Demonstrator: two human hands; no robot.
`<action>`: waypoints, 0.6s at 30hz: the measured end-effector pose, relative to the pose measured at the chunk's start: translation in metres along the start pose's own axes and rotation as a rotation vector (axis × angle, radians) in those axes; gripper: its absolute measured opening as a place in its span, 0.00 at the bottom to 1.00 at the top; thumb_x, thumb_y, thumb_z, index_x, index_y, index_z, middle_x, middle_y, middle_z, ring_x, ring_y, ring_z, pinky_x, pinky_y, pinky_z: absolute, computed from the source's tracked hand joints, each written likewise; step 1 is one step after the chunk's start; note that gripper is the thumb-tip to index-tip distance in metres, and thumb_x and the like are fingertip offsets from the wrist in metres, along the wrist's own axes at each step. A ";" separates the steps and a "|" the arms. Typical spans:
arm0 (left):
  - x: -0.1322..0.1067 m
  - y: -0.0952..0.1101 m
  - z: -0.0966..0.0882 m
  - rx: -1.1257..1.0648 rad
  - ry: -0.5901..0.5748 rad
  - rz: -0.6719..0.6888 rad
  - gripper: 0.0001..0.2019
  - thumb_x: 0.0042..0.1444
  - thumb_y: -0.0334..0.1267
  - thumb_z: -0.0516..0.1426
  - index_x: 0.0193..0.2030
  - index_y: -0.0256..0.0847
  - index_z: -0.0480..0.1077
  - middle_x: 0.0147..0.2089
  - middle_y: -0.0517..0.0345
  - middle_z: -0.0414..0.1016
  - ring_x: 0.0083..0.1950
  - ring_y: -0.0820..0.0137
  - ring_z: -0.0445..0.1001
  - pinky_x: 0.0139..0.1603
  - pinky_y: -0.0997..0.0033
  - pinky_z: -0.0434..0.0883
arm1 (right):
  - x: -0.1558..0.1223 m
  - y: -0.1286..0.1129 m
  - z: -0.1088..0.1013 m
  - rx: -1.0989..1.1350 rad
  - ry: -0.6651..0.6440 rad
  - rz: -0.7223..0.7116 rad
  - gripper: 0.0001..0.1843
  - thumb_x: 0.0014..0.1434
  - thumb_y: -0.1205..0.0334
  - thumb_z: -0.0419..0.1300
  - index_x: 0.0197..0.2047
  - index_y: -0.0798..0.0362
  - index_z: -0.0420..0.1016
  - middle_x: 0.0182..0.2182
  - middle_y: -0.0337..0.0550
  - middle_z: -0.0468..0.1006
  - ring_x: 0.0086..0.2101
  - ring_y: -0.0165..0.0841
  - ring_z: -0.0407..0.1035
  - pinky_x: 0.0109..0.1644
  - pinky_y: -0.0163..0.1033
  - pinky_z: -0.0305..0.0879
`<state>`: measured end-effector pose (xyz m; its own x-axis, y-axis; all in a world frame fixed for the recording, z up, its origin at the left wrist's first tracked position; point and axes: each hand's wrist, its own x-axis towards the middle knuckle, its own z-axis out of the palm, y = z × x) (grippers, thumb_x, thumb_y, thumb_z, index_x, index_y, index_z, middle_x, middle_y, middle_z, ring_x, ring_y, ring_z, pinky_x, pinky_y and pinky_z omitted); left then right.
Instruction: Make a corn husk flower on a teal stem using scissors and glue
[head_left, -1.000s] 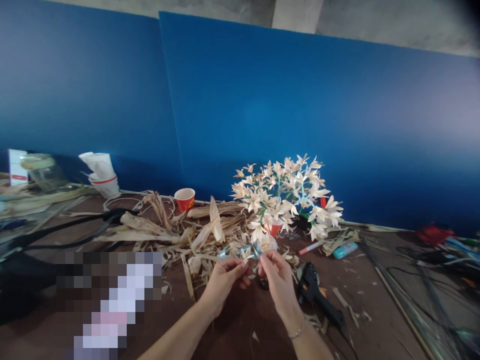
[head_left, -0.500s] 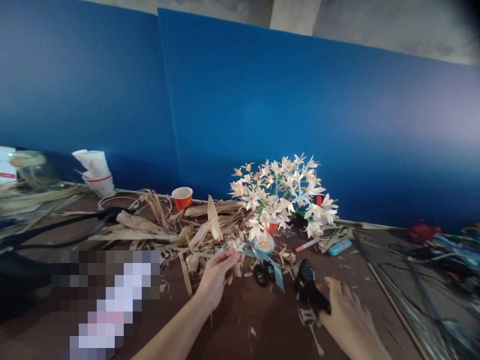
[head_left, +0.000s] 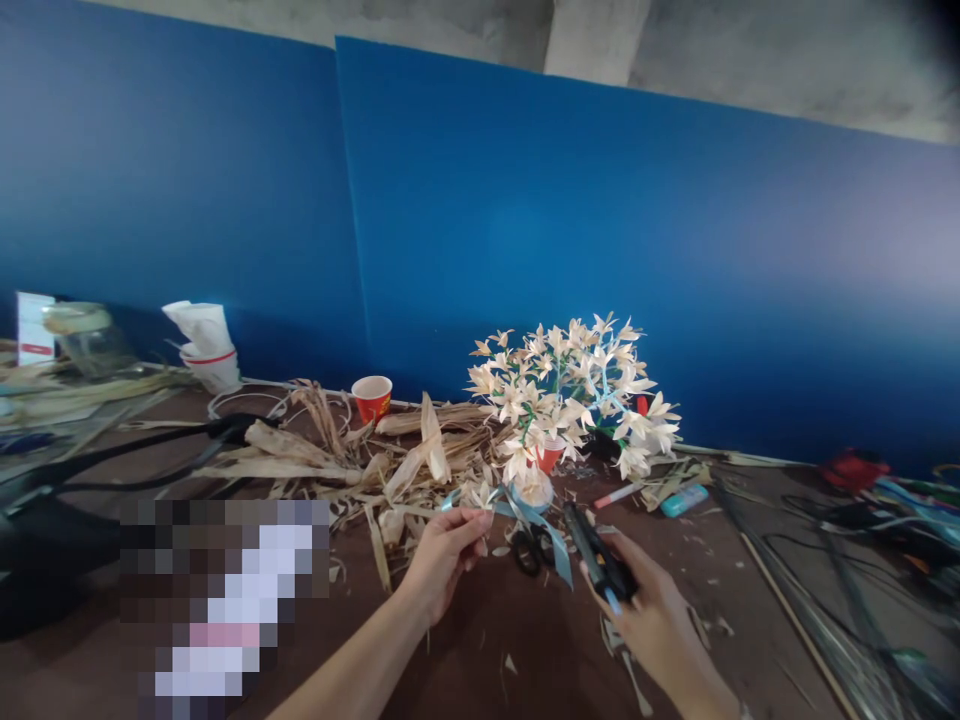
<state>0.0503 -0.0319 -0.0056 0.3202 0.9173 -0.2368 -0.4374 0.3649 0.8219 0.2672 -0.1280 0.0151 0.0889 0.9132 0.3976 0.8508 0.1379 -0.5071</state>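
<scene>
My left hand [head_left: 446,555] is closed in a pinch on a small pale husk flower [head_left: 480,493], whose petals show above the fingertips. My right hand [head_left: 649,610] is wrapped round a black glue gun [head_left: 598,560], its nozzle pointing up and away to the left; a bluish stick end shows at its rear. Between the hands lie black-handled scissors [head_left: 526,552] and a light blue ribbon [head_left: 561,560]. Just beyond them sits a small round tub [head_left: 534,492] of pale bits. Behind that, a bunch of cream husk flowers [head_left: 570,400] stands in a red cup [head_left: 550,457].
Dry corn husks [head_left: 427,450] are heaped left of the flowers, before a red paper cup [head_left: 373,398]. A marker [head_left: 616,494] and a light blue object [head_left: 684,501] lie at right. Wires and rods [head_left: 802,620] cover the right side. A blue partition [head_left: 525,220] stands behind.
My right hand has gripped the glue gun, which lay on the table, and turned it upward, moving left. My left hand keeps its pinch on the flower. The view has shifted slightly.
</scene>
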 end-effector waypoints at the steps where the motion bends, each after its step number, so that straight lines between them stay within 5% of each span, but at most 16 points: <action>1: -0.001 0.000 0.000 0.001 0.002 -0.002 0.13 0.36 0.39 0.67 0.24 0.34 0.71 0.18 0.65 0.64 0.18 0.83 0.59 0.16 0.83 0.51 | 0.002 -0.009 0.004 0.051 -0.027 -0.037 0.07 0.52 0.66 0.54 0.36 0.50 0.69 0.31 0.43 0.75 0.31 0.35 0.70 0.33 0.35 0.66; 6: -0.004 0.001 0.001 -0.001 -0.060 -0.013 0.13 0.40 0.42 0.65 0.25 0.34 0.70 0.18 0.66 0.64 0.18 0.83 0.60 0.17 0.83 0.51 | 0.010 -0.035 0.033 0.238 0.173 -0.180 0.12 0.52 0.62 0.59 0.42 0.50 0.69 0.39 0.47 0.74 0.41 0.40 0.69 0.43 0.41 0.67; 12: -0.004 0.002 0.003 0.036 -0.090 -0.016 0.15 0.39 0.46 0.65 0.24 0.34 0.70 0.18 0.66 0.63 0.16 0.83 0.57 0.15 0.82 0.48 | 0.014 -0.031 0.059 0.411 0.172 -0.109 0.09 0.52 0.63 0.58 0.39 0.50 0.71 0.37 0.46 0.75 0.39 0.39 0.71 0.43 0.43 0.70; 18: -0.005 0.001 0.004 0.039 -0.136 -0.028 0.16 0.41 0.47 0.64 0.26 0.34 0.71 0.22 0.63 0.66 0.17 0.83 0.58 0.15 0.82 0.50 | 0.006 -0.022 0.072 0.447 0.258 -0.066 0.17 0.50 0.63 0.60 0.45 0.51 0.67 0.41 0.49 0.74 0.41 0.40 0.71 0.43 0.45 0.71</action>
<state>0.0516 -0.0364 -0.0011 0.4440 0.8757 -0.1899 -0.3948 0.3814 0.8358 0.2114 -0.0978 -0.0261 0.2150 0.7805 0.5871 0.5597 0.3942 -0.7289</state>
